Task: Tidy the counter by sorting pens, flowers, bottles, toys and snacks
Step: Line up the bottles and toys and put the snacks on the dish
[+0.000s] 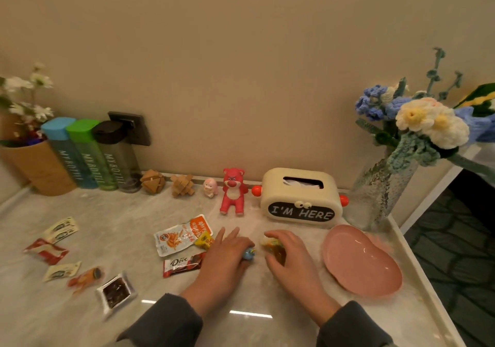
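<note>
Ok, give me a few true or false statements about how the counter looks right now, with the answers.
1. The three bottles stand upright by the wall. True.
2. Snacks lie on the pink plate. False: nothing lies on it.
3. The red bear lies flat. False: it sits upright beside the tissue box.
4. The right hand is on a wrapped snack. True.
5. The left hand holds the Dove bar. False: it rests on a small blue item; the bar lies beside it.
</note>
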`<state>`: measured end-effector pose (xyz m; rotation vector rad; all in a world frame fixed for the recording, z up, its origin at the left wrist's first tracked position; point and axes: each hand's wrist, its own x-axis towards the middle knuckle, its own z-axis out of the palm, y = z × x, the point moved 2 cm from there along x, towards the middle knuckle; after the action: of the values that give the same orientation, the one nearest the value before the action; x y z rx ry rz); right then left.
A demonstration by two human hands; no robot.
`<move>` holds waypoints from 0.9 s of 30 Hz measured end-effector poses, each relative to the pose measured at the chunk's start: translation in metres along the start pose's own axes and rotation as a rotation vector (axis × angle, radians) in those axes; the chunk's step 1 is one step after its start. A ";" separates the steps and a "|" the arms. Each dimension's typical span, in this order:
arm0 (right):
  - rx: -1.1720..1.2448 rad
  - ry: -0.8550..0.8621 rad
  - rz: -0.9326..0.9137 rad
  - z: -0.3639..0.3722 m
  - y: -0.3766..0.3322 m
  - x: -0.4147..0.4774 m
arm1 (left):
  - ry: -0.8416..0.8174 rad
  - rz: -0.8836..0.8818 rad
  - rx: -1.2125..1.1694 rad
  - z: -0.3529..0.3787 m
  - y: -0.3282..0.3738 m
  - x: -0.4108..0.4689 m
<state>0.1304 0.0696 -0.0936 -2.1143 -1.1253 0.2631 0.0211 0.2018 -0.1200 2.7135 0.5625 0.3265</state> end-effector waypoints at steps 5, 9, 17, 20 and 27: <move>0.029 -0.010 -0.001 0.006 0.000 -0.006 | 0.058 -0.005 -0.044 -0.007 0.000 -0.004; 0.063 0.039 -0.023 0.013 -0.017 -0.007 | 0.146 -0.080 -0.174 -0.021 -0.003 -0.020; 0.116 -0.066 -0.120 0.062 -0.085 0.014 | 0.268 -0.283 -0.206 -0.075 -0.056 -0.055; 0.144 -0.115 -0.121 0.093 -0.115 0.024 | 0.288 -0.342 -0.180 -0.098 -0.089 -0.075; 0.110 -0.365 -0.158 0.183 -0.187 0.035 | 0.303 -0.451 -0.203 -0.140 -0.177 -0.127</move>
<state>-0.0558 0.2561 -0.0947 -1.9142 -1.4437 0.6399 -0.1930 0.3415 -0.0784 2.2725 1.1324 0.6357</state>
